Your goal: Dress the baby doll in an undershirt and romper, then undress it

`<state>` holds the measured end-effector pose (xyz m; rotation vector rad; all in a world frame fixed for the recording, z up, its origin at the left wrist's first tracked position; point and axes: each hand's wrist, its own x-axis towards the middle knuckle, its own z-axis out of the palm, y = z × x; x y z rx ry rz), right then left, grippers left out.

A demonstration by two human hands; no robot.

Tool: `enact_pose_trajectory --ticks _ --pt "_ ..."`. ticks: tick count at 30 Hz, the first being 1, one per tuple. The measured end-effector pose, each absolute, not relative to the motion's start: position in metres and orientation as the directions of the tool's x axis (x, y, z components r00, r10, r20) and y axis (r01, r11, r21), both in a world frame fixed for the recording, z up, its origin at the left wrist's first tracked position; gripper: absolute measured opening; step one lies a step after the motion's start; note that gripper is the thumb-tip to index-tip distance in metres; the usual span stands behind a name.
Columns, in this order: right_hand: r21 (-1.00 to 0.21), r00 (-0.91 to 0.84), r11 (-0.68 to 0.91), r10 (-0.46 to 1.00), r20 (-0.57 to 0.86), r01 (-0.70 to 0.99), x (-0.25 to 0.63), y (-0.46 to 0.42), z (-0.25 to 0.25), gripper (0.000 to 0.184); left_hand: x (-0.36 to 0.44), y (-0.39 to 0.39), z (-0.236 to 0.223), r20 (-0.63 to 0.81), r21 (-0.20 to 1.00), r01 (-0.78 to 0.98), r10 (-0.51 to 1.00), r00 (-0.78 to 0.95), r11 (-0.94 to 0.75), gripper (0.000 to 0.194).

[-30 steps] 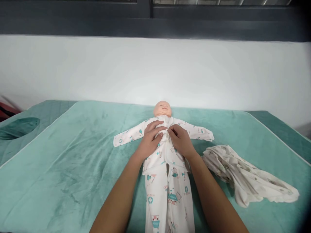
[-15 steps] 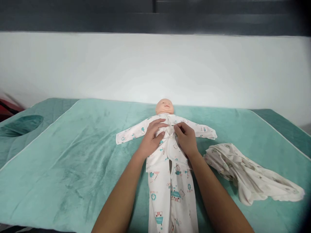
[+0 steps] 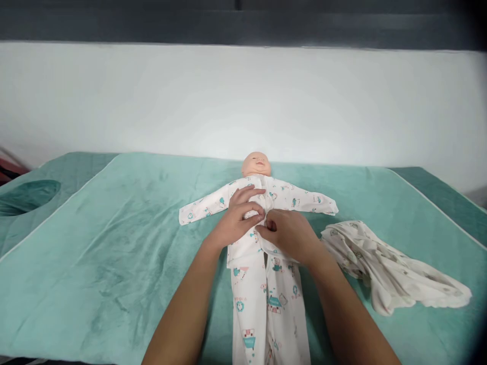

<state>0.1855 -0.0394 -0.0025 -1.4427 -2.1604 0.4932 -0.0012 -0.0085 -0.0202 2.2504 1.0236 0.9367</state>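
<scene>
A baby doll point(image 3: 256, 163) lies on its back on a teal blanket point(image 3: 114, 243), dressed in a white printed sleepsuit point(image 3: 266, 299) with both sleeves spread out. My left hand point(image 3: 236, 220) rests on the doll's chest, fingers curled and pinching the left edge of the suit's front opening. Just right of it and lower on the belly, my right hand point(image 3: 291, 235) pinches the opposite edge of the opening with its fingertips. The two hands touch at the middle seam.
A crumpled white printed cloth point(image 3: 388, 268) lies on the blanket to the right of the doll. A white wall point(image 3: 243, 101) rises behind the bed. The blanket's white-piped edge runs along the left, with a darker teal sheet point(image 3: 30, 195) beyond it.
My right hand has slid down from the doll's upper chest to its belly, along the front opening. The left hand has stayed on the chest. The camera has tilted slightly.
</scene>
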Motion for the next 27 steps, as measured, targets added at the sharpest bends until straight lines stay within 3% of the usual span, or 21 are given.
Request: enact_pose_trajectory --ticks 3,10,16,20,24,27 --pt "-0.564 -0.374 0.427 0.902 0.215 0.706 0.187 -0.036 -0.004 0.032 0.000 -0.010 -0.019 0.381 0.668 0.452 0.794 0.474 -0.591 0.016" --pt "-0.812 -0.525 0.389 0.842 0.122 0.435 0.210 -0.023 -0.001 0.025 0.001 -0.009 -0.020 0.403 0.649 0.458 0.785 0.471 -0.608 0.017" --pt "-0.816 -0.458 0.425 0.859 0.228 0.391 0.207 -0.020 -0.009 0.013 0.002 -0.009 -0.023 0.408 0.638 0.467 0.783 0.469 -0.612 0.017" --pt "-0.833 -0.418 0.387 0.883 0.212 0.395 0.205 -0.017 -0.011 0.014 0.000 -0.007 -0.023 0.394 0.657 0.455 0.789 0.472 -0.601 0.021" --pt "-0.882 -0.321 0.309 0.927 0.195 0.357 0.202 -0.015 -0.014 0.015 -0.005 -0.005 -0.020 0.364 0.739 0.368 0.794 0.487 -0.564 0.022" --pt "-0.949 -0.270 0.209 0.952 0.143 0.235 0.205 -0.013 -0.018 0.017 -0.008 -0.006 -0.018 0.344 0.846 0.215 0.808 0.479 -0.488 0.020"
